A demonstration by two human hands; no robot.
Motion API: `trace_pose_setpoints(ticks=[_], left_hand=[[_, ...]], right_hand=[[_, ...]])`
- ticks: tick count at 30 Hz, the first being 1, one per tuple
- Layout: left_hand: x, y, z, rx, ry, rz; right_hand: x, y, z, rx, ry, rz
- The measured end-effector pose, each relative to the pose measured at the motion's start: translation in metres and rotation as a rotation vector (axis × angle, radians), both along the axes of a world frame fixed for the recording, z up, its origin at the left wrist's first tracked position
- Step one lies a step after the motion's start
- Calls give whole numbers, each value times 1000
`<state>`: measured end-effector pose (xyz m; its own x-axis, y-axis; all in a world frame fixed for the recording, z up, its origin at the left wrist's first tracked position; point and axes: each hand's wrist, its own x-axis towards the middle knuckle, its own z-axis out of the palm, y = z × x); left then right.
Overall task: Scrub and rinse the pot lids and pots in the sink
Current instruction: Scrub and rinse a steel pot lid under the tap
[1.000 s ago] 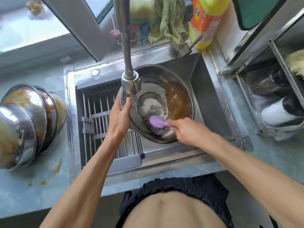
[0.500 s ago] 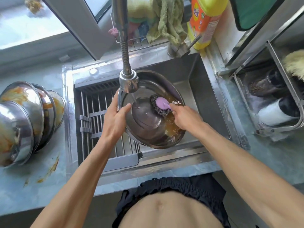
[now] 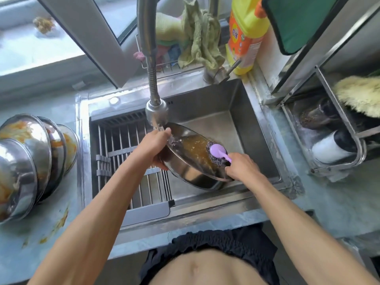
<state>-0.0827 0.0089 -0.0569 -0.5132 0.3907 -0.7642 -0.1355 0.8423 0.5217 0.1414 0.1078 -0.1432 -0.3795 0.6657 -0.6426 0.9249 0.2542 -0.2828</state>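
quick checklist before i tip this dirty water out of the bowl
1. Left hand grips the bowl rim: ok.
2. Right hand holds the scrubber against the bowl's inside: ok.
3. Bowl is over the sink, tilted: ok.
4. Bowl clean: not ok, brown water lies inside.
5. Faucet running onto the rim: ok.
6. Drain clear: cannot tell, hidden.
7. Dirty bowls wait on the counter: not ok, orange residue.

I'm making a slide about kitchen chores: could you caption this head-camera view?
Left hand tilts a greasy steel bowl under the running faucet while the right hand scrubs it with a purple-handled scourer.
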Motion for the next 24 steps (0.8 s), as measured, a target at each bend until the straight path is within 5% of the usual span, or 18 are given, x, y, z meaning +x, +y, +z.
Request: trace_pose_setpoints(ticks=[8, 14, 24], left_hand=[[12, 15, -7, 53, -15, 101], [5, 6, -8, -29, -6, 1], [19, -23, -2, 231, 83, -21]], right_hand=[[0, 29, 9, 41, 9, -252], [-5, 5, -4, -94, -61, -116], [-39, 9, 19, 49, 152, 44]])
